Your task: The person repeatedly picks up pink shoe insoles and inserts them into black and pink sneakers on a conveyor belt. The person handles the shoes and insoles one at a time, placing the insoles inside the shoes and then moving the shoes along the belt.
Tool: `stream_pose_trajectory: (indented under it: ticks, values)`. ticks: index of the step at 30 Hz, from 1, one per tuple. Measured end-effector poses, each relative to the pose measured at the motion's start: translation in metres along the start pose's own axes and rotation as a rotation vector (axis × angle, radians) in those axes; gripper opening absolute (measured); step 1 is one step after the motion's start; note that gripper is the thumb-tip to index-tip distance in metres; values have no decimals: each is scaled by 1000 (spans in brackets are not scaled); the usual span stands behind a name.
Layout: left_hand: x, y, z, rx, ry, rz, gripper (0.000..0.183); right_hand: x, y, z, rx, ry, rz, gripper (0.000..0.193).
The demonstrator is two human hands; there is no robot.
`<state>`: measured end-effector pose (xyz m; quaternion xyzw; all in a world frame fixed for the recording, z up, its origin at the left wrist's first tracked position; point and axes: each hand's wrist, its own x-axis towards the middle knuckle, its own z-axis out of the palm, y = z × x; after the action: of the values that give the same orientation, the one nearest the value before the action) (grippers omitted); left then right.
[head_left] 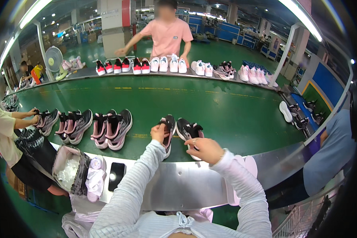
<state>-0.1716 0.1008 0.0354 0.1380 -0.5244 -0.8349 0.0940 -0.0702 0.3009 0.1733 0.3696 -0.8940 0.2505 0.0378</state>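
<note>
Dead centre of the frame, a pair of black sneakers with pink soles sits on a wide green conveyor belt [226, 111], right at its near edge. The left hand [158, 133] is pinching the tongue or collar of the left sneaker [168, 129], fingers closed on the fabric. The right hand [204, 148] rests on the heel end of the right sneaker [188, 131], fingers curled over it; whether it's really gripping or just touching, can't tell from here. Both sleeves are pale striped fabric coming up from the bottom edge.

Below the belt there's a shiny metal tabletop [178, 184] with a black phone [116, 176] lying flat, a rolled-up bit of lilac cloth [95, 178] just beside it, and a small open bag [69, 170] with clear plastic inside, lower left of centre.

Further left on the belt are more pairs of the same black-and-pink sneakers [111, 129], and a person in a pale yellow top [2, 135] at the left edge has both hands on one pair. Across the belt, top of the frame, a long row of sneakers [166, 64] in black-red, white and pink runs along the far edge, with a person in a pink shirt [168, 37] standing behind it. A white fan [53, 58] sits upper left. On the right edge, someone in a blue top [331, 154] is partly in view.
</note>
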Motion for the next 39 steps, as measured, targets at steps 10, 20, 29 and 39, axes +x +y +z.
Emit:
stream_pose_trajectory:
  ticks: [10, 20, 29, 39]
  values:
    - [-26, 17, -2, 1020, 238, 460, 15, -207, 107, -27, -611, 242, 961, 55]
    - [-103, 103, -75, 1003, 396, 781, 18, -224, 102, -12, -400, -2, 1151, 81]
    - [-194, 156, -336, 1318, 1069, 706, 11, -225, 103, -16, -442, -108, 1224, 89]
    - [-193, 159, -247, 1180, 708, 807, 24, -225, 85, -42, -622, 310, 1115, 53]
